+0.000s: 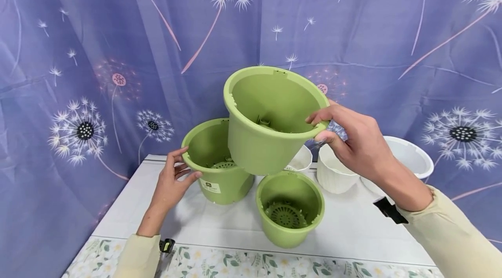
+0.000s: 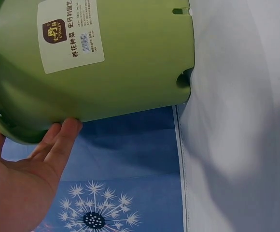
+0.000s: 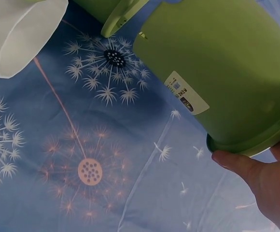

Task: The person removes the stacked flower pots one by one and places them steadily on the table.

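Note:
My right hand (image 1: 354, 138) pinches the rim of a large green plastic flowerpot (image 1: 270, 149), thumb outside and fingers over the edge. This pot hangs tilted in the air, its mouth partly toward me; a pale label (image 3: 187, 94) shows on its wall in the right wrist view. At the left stands another green flowerpot (image 1: 225, 186), upright on the table. My left hand (image 1: 170, 182) touches that pot's side at the rim with spread fingers. Below the raised pot, nearer the front, a smaller green flowerpot (image 1: 290, 236) sits upright, slotted base visible inside.
Behind my right hand stand a ribbed white pot (image 1: 333, 177) and a wider white pot (image 1: 421, 158). Another white pot (image 1: 302, 159) is partly hidden by the raised one. A purple dandelion curtain (image 1: 196, 90) hangs behind the white table (image 1: 219, 225).

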Available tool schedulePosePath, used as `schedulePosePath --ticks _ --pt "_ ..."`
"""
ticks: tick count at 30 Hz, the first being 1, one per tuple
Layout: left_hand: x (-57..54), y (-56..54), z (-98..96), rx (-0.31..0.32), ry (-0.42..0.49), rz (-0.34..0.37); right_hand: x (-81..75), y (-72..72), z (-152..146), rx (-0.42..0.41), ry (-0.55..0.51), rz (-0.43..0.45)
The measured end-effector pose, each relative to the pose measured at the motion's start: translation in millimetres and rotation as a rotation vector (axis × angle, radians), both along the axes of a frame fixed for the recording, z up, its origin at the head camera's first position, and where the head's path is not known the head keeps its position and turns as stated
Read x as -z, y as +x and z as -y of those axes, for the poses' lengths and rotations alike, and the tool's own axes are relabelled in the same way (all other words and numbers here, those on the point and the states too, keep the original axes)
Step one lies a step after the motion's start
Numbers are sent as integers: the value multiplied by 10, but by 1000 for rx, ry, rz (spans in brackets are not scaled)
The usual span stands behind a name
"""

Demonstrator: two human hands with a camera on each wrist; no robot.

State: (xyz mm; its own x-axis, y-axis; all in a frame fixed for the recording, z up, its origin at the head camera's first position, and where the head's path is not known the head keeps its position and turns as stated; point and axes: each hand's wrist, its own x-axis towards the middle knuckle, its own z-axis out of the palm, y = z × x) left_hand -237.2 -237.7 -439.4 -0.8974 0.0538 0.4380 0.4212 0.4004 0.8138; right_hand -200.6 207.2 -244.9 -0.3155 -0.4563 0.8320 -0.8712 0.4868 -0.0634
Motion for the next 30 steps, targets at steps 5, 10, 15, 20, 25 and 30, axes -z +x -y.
schedulePosePath --ticks 5,10,15,20,25,30 --pt "0 -3 -4 -8 5 2 8 50 -63 0 -9 -35" --pt "-5 4 -7 -13 -2 3 19 122 -129 5 -40 -44" --pt "1 -4 -10 -13 1 7 16 204 -195 11 -55 -43" --pt "-10 -14 -5 -10 7 1 -12 253 -228 -2 -83 -67" --pt "-18 -23 -8 -9 4 -7 -12 319 -292 10 -89 -73" --pt "-9 -12 -10 -3 7 5 25 383 -381 19 -96 -72"
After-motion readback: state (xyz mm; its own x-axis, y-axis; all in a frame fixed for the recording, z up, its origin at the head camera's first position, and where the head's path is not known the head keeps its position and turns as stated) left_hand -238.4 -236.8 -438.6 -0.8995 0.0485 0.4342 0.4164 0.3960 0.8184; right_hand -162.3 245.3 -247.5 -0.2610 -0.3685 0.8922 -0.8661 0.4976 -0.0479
